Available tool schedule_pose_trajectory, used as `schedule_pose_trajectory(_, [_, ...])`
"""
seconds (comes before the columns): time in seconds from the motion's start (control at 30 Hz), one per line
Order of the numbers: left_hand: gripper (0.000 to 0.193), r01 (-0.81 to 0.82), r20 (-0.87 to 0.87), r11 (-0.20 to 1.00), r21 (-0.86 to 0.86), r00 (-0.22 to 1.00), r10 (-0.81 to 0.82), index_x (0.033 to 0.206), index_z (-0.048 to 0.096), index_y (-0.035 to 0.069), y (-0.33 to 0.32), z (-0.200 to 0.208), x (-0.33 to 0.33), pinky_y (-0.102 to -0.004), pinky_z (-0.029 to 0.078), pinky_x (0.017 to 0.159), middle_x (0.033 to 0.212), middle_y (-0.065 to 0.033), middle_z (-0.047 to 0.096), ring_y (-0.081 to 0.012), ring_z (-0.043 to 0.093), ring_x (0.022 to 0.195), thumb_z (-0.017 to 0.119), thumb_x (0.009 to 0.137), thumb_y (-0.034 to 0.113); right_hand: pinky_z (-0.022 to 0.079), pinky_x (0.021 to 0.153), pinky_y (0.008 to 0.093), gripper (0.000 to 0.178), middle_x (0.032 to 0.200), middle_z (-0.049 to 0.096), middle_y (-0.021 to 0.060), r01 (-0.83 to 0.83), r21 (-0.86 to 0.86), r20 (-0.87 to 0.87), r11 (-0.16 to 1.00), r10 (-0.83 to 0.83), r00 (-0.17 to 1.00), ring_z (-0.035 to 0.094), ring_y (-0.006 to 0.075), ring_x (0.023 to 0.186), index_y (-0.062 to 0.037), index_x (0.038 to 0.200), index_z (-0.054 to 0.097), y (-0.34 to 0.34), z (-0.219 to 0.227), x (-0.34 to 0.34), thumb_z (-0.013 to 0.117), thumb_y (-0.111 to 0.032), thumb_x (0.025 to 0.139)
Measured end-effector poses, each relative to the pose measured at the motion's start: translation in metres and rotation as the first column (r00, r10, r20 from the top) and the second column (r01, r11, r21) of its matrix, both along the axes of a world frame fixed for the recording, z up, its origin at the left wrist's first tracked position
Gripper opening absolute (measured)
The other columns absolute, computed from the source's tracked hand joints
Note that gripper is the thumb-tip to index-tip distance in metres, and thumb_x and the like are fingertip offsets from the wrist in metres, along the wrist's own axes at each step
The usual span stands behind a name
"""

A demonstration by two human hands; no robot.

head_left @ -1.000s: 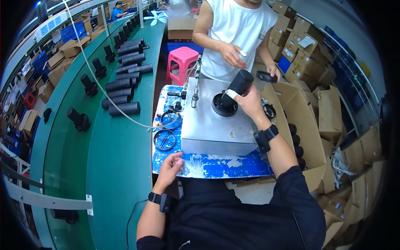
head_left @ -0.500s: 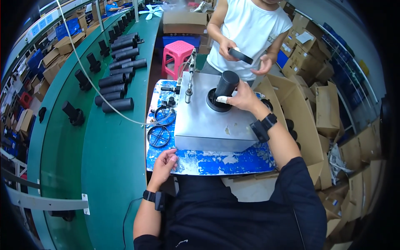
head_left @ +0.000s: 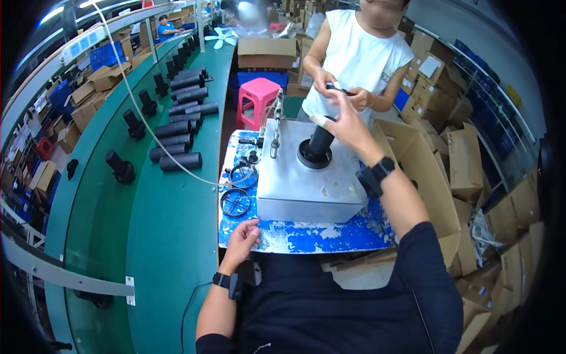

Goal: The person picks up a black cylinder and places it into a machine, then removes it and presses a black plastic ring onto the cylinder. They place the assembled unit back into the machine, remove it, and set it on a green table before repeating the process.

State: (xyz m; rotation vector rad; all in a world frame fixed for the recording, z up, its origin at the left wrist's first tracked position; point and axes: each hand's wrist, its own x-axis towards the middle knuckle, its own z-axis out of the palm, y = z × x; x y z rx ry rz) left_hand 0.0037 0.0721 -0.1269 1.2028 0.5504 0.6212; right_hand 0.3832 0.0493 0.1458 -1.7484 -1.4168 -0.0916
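Observation:
A black cylinder stands upright in a black round base on the grey metal box. My right hand is over the top of the cylinder, fingers stretched out, with a white wrap on one digit. Whether the palm touches the cylinder is hidden. My left hand rests at the near edge of the blue worn table, fingers loosely curled with nothing visible in them. Two black rings with cross spokes lie on the table near it. Opposite me, a person in a white top holds a dark part in both hands.
A metal fitting with a hose stands at the box's left edge. Several black cylinders lie on the green bench to the left; others stand in bases on the conveyor. An open carton is at right, a pink stool behind.
My right hand has let go of the cylinder's side and moved up and away over its top. The cylinder now stands straighter in the base. The other person's hands have come together on the dark part.

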Motion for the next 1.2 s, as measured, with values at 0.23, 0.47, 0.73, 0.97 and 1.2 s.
schedule_pose_trajectory(0.23, [0.034,0.001,-0.010,0.998,-0.063,1.000,-0.002,0.140,0.062,0.002,0.004,0.007,0.000,-0.0240,0.053,0.075,0.103,-0.0015,0.070,-0.0079,0.063,0.082,0.067,0.107,0.011,0.055,0.092,0.0464,0.053,0.118,0.072,0.0258,0.277,-0.625,0.427,0.730,0.023,0.904,0.072,0.0421,0.104,-0.0020,0.120,0.065,0.032,0.027,-0.019,0.075,-0.048,0.094])
schedule_pose_trajectory(0.47, [0.033,-0.003,-0.045,0.998,-0.063,0.999,0.001,0.140,0.063,0.002,0.014,0.011,0.004,-0.0236,0.053,0.074,0.104,-0.0017,0.070,-0.0073,0.063,0.082,0.066,0.107,0.011,0.054,0.077,0.0496,0.029,0.099,0.070,0.0171,-0.301,-0.488,0.558,0.819,0.559,0.613,0.070,0.0423,0.086,-0.0030,0.098,0.061,0.044,0.017,0.023,0.071,-0.029,0.092])
schedule_pose_trajectory(0.73, [0.034,0.020,-0.028,0.999,-0.047,0.999,-0.022,0.141,0.061,0.002,0.004,0.010,0.002,-0.0233,0.053,0.073,0.104,-0.0015,0.069,-0.0068,0.063,0.083,0.064,0.109,0.011,0.052,0.074,0.0479,0.021,0.093,0.068,0.0137,-0.411,-0.534,0.467,0.739,0.663,0.586,0.068,0.0376,0.083,-0.0047,0.095,0.060,0.038,0.017,0.024,0.070,-0.022,0.088])
schedule_pose_trajectory(0.97, [0.034,0.013,0.005,0.998,-0.059,1.000,-0.013,0.140,0.062,0.002,0.005,0.007,0.004,-0.0234,0.053,0.072,0.105,-0.0024,0.071,-0.0073,0.063,0.082,0.066,0.108,0.011,0.054,0.073,0.0481,0.024,0.091,0.072,0.0121,-0.224,-0.426,0.569,0.876,0.453,0.687,0.072,0.0374,0.085,-0.0061,0.096,0.063,0.031,0.009,0.010,0.069,-0.029,0.094])
schedule_pose_trajectory(1.2, [0.034,-0.004,-0.018,0.999,-0.043,1.000,0.003,0.140,0.062,0.002,0.004,0.005,-0.001,-0.0236,0.054,0.072,0.105,-0.0021,0.071,-0.0073,0.064,0.083,0.066,0.108,0.010,0.056,0.075,0.0507,0.028,0.091,0.075,0.0141,0.309,-0.422,0.624,0.852,0.026,0.781,0.074,0.0372,0.087,-0.0081,0.100,0.066,0.032,0.002,-0.025,0.066,-0.036,0.098])
